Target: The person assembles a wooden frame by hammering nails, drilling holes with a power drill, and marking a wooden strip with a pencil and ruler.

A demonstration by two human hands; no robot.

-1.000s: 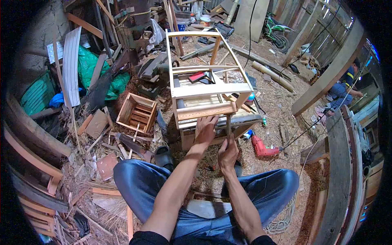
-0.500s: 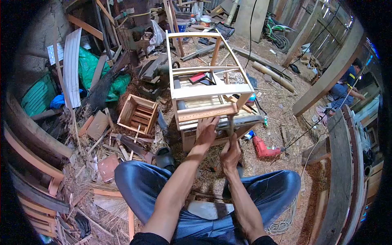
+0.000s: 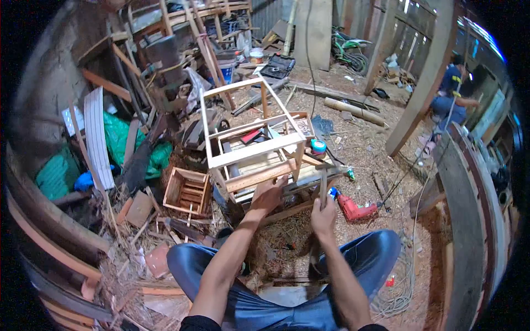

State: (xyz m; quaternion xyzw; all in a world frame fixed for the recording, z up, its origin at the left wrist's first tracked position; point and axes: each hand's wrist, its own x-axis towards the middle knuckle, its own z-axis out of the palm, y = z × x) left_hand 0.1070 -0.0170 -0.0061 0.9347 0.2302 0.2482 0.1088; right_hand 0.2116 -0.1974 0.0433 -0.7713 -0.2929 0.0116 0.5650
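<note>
In front of my knees a pale wooden frame (image 3: 237, 158) of narrow bars lies on a low slatted support. My left hand (image 3: 267, 197) is closed around the near edge of its lower rail (image 3: 256, 177), which has a row of small marks along it. To the right of the frame, my right hand (image 3: 323, 215) is wrapped around a slim, straight tool (image 3: 323, 186) that points up and away from me. Its fingers hide the tool's lower part, and I cannot tell what kind it is. A blue and red round item (image 3: 318, 146) sits just beyond the frame's right corner.
A red power drill (image 3: 356, 208) with a cord lies on the shavings at right. At left stands a small wooden crate (image 3: 186, 191). A post (image 3: 411, 105) and a plank barrier (image 3: 466, 215) rise on the right, where another person (image 3: 451, 102) crouches.
My right hand and its tool have moved right, away from the frame's near rail. The frame now appears turned and farther left, and the whole view has shifted. My left hand stays at the rail.
</note>
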